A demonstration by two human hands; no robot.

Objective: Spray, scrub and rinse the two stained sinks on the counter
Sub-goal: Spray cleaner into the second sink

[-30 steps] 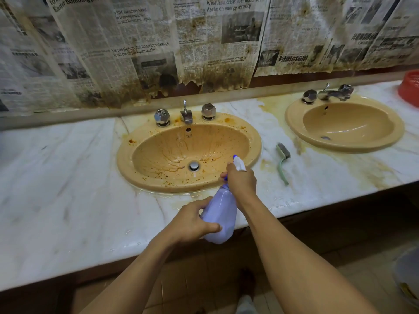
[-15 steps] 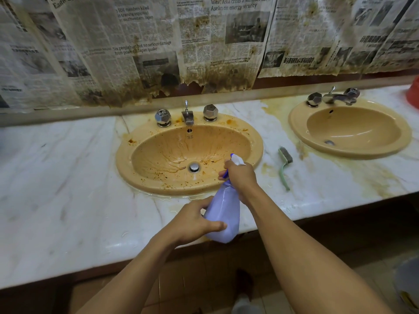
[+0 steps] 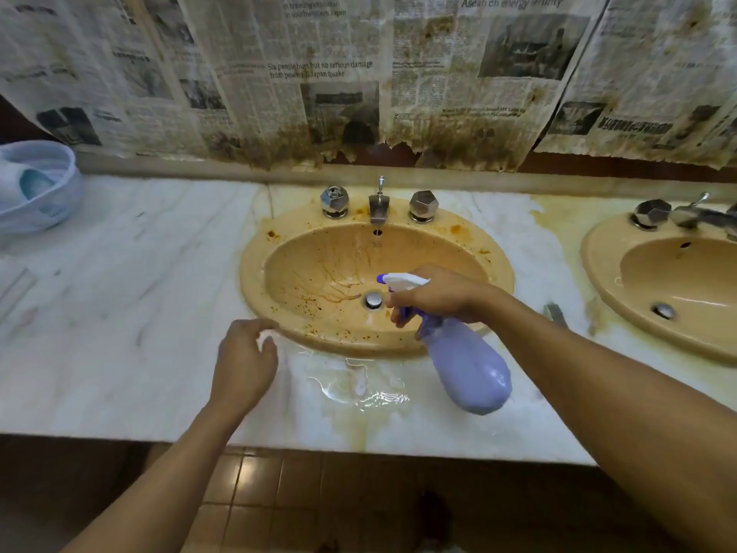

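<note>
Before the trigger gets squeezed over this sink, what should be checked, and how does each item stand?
1. Right hand grip on spray bottle, fingers at trigger: ok.
2. Nozzle over the stained sink bowl: ok.
3. Left hand off the bottle, holding nothing, beside the front rim: ok.
4. Liquid left in bottle: cannot tell, body is opaque.
5. Brush ready for scrubbing: cannot tell, mostly hidden behind right forearm.
6. Counter front dry: not ok, puddle.
</note>
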